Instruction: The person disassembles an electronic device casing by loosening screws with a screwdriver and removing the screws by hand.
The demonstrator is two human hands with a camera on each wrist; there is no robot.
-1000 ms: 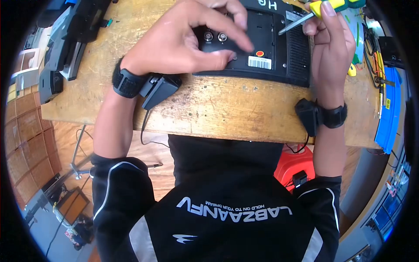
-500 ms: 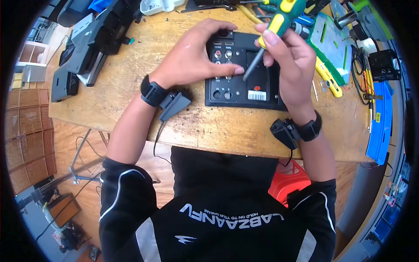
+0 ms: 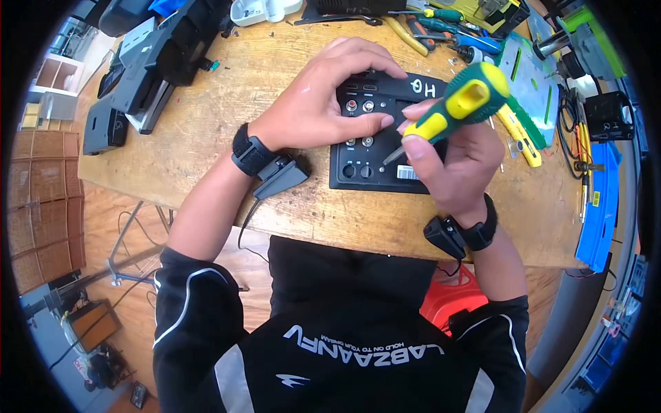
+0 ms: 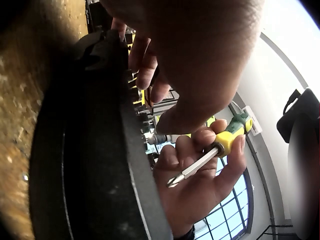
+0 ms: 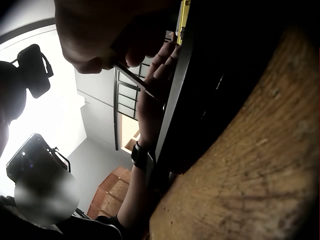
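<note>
A flat black electronic device with round connectors, a barcode label and white letters lies on the wooden table. My left hand rests over its left side, the thumb stretched across the panel and the fingers reaching toward the far edge. In my right hand I hold a green and yellow screwdriver by its handle. Its shaft slants down to the left, the tip near a screw by the round holes. The left wrist view shows a cross-shaped screwdriver tip, standing off the device's face.
Black equipment stands at the left. Several hand tools lie at the back right, near a yellow utility knife and a green-edged board. A blue strip-like tray lines the right edge; a white tray sits at the back.
The screwdriver has come down from the upper right toward the panel's lower left, its handle tilting toward me. My left hand has stayed over the device's left side since half a second ago.
</note>
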